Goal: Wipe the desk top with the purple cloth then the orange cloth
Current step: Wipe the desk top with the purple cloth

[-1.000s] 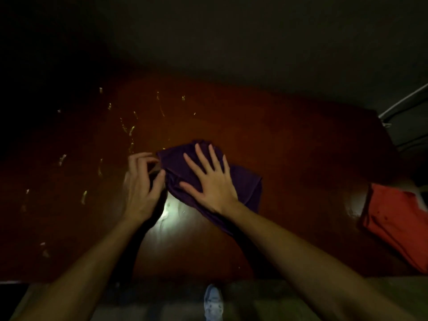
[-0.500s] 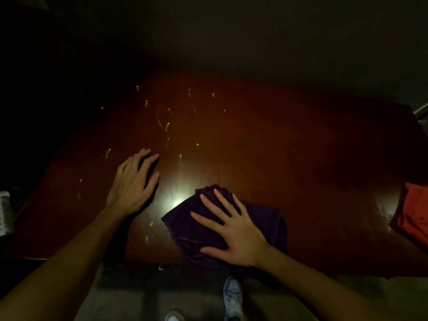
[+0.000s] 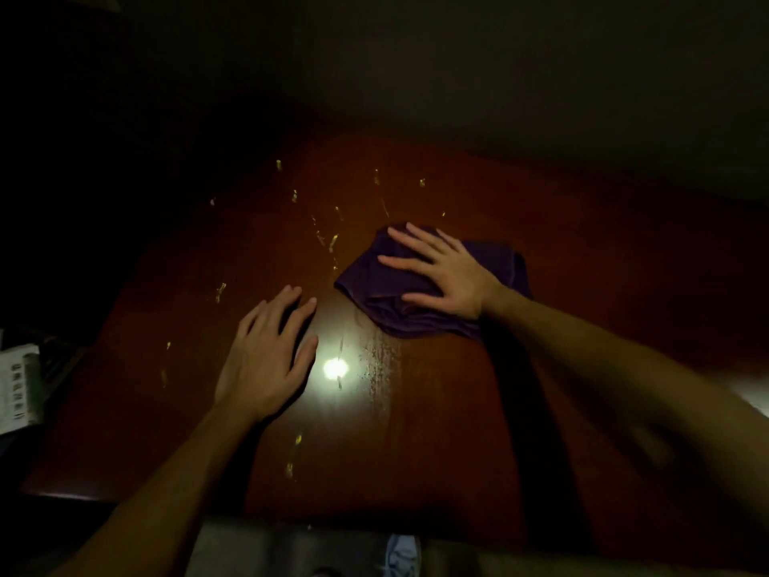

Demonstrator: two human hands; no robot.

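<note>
The purple cloth (image 3: 387, 301) lies bunched on the dark red-brown desk top (image 3: 457, 431), a little right of centre. My right hand (image 3: 445, 276) presses flat on it with fingers spread, pointing left and away. My left hand (image 3: 270, 356) rests palm down on the bare wood to the left of the cloth, fingers apart, holding nothing. Several small yellow crumbs (image 3: 328, 241) are scattered on the desk left of and beyond the cloth. The orange cloth is out of view.
A bright lamp reflection (image 3: 335, 368) shines on the wood between my hands, beside a smeared streak (image 3: 380, 364). Printed paper (image 3: 18, 387) lies past the desk's left edge. My shoe (image 3: 401, 553) shows on the floor below the near edge.
My right hand has pushed the purple cloth away from the near edge toward the middle of the desk. My left hand stays flat on the wood. The orange cloth has left the view.
</note>
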